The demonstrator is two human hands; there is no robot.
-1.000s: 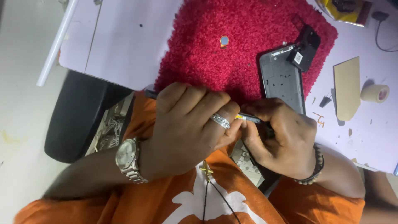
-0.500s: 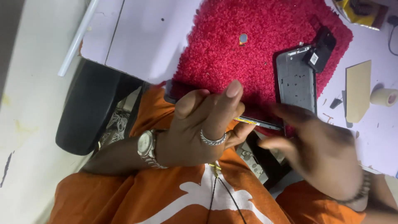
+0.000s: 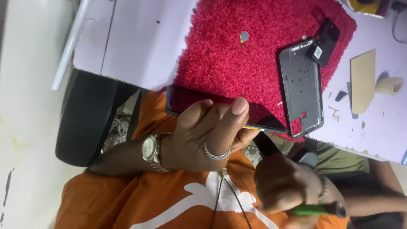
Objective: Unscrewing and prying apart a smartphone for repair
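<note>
- The left hand [image 3: 203,135] is gripping a dark phone screen panel [image 3: 220,108], fingers curled over its near edge, the panel jutting toward 12 o'clock onto the red mat [image 3: 254,63].
- The right hand [image 3: 288,186], at 4 o'clock, is closing around a green-handled tool [image 3: 311,209].
- A grey phone frame [image 3: 301,87] is lying at 2 o'clock of the panel.

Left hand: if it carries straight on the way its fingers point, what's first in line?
The left hand already holds the dark phone panel. Its fingers point up the picture, so next would likely be the red fuzzy mat on the table, though depth is unclear from one view.
</note>
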